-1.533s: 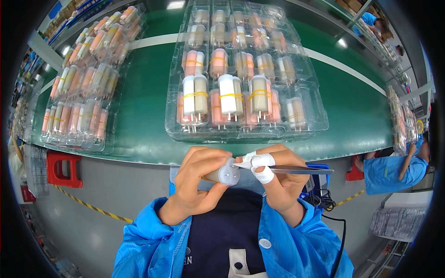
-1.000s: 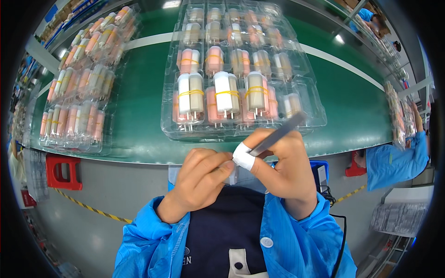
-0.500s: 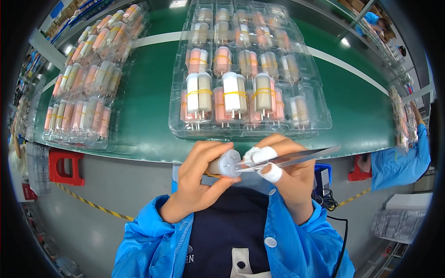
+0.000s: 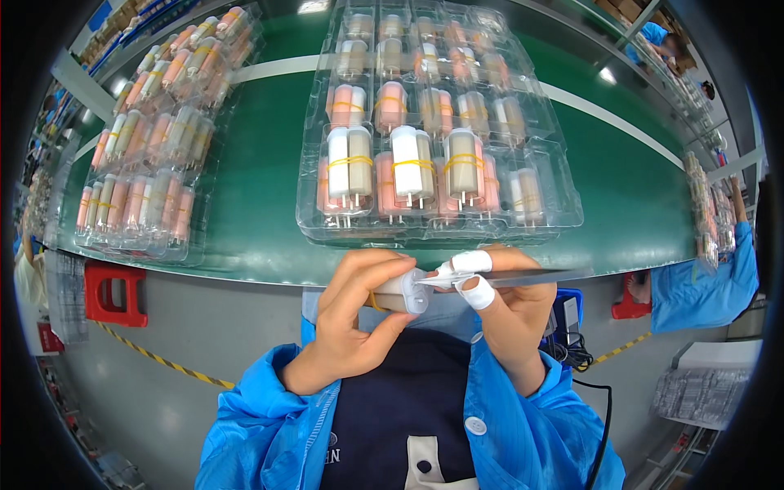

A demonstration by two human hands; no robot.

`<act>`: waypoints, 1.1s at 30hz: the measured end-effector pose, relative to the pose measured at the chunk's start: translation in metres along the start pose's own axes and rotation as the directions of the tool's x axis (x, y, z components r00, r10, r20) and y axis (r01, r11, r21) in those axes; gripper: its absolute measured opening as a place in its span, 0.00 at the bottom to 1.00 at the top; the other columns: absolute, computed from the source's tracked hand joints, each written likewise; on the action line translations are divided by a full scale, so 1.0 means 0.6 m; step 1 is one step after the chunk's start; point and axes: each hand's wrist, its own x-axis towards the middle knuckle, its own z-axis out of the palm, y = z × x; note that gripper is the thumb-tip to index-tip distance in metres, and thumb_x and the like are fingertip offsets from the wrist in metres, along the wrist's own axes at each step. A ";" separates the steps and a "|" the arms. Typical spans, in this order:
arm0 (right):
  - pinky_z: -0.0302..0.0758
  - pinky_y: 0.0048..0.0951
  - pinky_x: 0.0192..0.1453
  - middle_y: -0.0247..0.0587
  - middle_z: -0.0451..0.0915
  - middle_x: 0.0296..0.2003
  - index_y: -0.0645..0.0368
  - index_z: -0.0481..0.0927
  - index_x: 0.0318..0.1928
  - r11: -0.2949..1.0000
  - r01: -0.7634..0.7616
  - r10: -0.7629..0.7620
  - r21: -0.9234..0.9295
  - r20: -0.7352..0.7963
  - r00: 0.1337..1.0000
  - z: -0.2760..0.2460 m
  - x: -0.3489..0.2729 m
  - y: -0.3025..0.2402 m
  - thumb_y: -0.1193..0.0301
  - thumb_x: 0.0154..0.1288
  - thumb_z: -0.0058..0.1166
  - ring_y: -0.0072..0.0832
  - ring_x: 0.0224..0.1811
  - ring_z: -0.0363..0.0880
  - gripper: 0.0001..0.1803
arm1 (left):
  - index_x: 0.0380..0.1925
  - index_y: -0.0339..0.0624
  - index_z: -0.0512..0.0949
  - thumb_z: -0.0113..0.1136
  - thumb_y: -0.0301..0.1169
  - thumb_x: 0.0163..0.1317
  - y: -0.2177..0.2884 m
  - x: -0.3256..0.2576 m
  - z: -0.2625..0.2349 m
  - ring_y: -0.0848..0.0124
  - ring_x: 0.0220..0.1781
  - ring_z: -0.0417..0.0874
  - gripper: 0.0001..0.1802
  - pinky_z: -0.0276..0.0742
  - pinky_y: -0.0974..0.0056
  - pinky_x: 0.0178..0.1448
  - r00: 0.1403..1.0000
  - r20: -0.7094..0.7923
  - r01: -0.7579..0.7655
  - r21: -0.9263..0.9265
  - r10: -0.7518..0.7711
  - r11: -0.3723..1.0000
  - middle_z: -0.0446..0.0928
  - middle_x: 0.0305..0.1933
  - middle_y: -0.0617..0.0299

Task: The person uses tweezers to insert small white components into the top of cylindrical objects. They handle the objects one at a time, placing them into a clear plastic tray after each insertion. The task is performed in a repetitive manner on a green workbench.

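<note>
My left hand (image 4: 353,314) is closed round a small twin-cylinder piece (image 4: 402,296) with a translucent cap and a yellow rubber band about its greyish body. The capped end faces right. In my right hand (image 4: 510,306) metal tweezers (image 4: 523,278) are pinched, with white tape wrapped round the thumb and a finger. The tweezers' tips reach the capped end of the piece; whether they grip anything there is too small to tell. Beyond both hands, a clear plastic tray (image 4: 563,184) on the green table (image 4: 621,237) holds several banded cylinder pairs in white, pink and grey, some with thin prongs pointing down.
More loaded clear trays (image 4: 139,237) stand at the left of the table. Red stools (image 4: 117,294) and a blue bin (image 4: 572,298) with black cables are below. Another person in a blue sleeve (image 4: 706,282) is at the far right.
The piece has turned slightly in my left hand, its capped end now facing more to the right. My right hand has tilted, bringing the tweezers nearer to level.
</note>
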 end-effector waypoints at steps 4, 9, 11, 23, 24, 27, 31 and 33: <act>0.77 0.26 0.41 0.48 0.83 0.37 0.68 0.81 0.41 0.987 0.088 -0.079 -0.134 0.073 0.994 0.001 0.002 -0.003 0.81 0.57 0.62 0.28 0.39 0.82 0.10 | 0.47 0.30 0.75 0.65 0.14 0.40 -0.005 -0.004 0.006 0.56 0.49 0.78 0.27 0.73 0.61 0.52 0.996 -0.086 -0.037 0.013 0.038 0.999 0.75 0.48 0.47; 0.77 0.26 0.40 0.48 0.83 0.35 0.67 0.82 0.40 0.989 0.090 -0.087 -0.119 0.026 0.996 0.010 0.002 0.000 0.80 0.57 0.62 0.29 0.37 0.82 0.09 | 0.44 0.30 0.76 0.64 0.13 0.38 -0.012 -0.006 0.009 0.55 0.48 0.78 0.27 0.73 0.60 0.51 0.987 -0.135 -0.091 0.012 0.091 0.996 0.76 0.47 0.46; 0.77 0.26 0.39 0.47 0.83 0.35 0.67 0.82 0.40 0.987 0.102 -0.099 -0.124 0.029 0.995 0.010 0.003 0.001 0.81 0.56 0.62 0.29 0.36 0.82 0.09 | 0.44 0.31 0.76 0.64 0.13 0.37 -0.015 -0.006 0.010 0.55 0.47 0.78 0.26 0.74 0.59 0.50 0.982 -0.142 -0.120 0.031 0.123 0.992 0.77 0.47 0.46; 0.78 0.27 0.40 0.49 0.83 0.35 0.68 0.81 0.40 0.989 0.131 -0.129 -0.063 0.037 0.991 0.007 0.003 0.012 0.82 0.58 0.60 0.29 0.36 0.82 0.08 | 0.43 0.32 0.76 0.63 0.13 0.36 -0.013 -0.003 0.007 0.56 0.46 0.79 0.27 0.74 0.60 0.49 0.979 -0.125 -0.146 0.113 0.159 0.983 0.79 0.45 0.48; 0.78 0.27 0.40 0.49 0.83 0.36 0.68 0.81 0.40 0.989 0.135 -0.134 -0.052 0.035 0.990 0.007 0.002 0.014 0.82 0.58 0.60 0.29 0.37 0.82 0.08 | 0.44 0.32 0.76 0.63 0.13 0.36 -0.013 -0.003 0.007 0.56 0.46 0.79 0.27 0.74 0.60 0.49 0.980 -0.131 -0.134 0.107 0.148 0.985 0.79 0.45 0.48; 0.78 0.27 0.39 0.49 0.83 0.36 0.68 0.80 0.40 0.988 0.151 -0.149 -0.043 0.041 0.988 0.005 0.001 0.018 0.82 0.59 0.59 0.29 0.37 0.82 0.07 | 0.44 0.31 0.74 0.64 0.13 0.38 -0.014 -0.005 0.008 0.57 0.47 0.78 0.27 0.74 0.60 0.50 0.984 -0.119 -0.122 0.096 0.133 0.988 0.78 0.45 0.47; 0.78 0.26 0.39 0.49 0.83 0.35 0.67 0.80 0.39 0.985 0.152 -0.148 -0.078 0.056 0.987 0.002 0.001 0.020 0.82 0.59 0.59 0.29 0.37 0.82 0.07 | 0.46 0.31 0.71 0.64 0.14 0.44 -0.019 -0.008 0.003 0.60 0.49 0.75 0.25 0.74 0.61 0.52 0.984 -0.067 -0.157 0.082 0.163 0.984 0.75 0.47 0.44; 0.78 0.26 0.39 0.48 0.83 0.35 0.67 0.80 0.39 0.983 0.152 -0.147 -0.101 0.060 0.987 0.003 0.002 0.019 0.82 0.58 0.60 0.29 0.36 0.82 0.07 | 0.45 0.32 0.71 0.64 0.13 0.43 -0.020 -0.009 0.001 0.60 0.49 0.75 0.25 0.74 0.60 0.52 0.983 -0.062 -0.168 0.085 0.173 0.982 0.75 0.48 0.44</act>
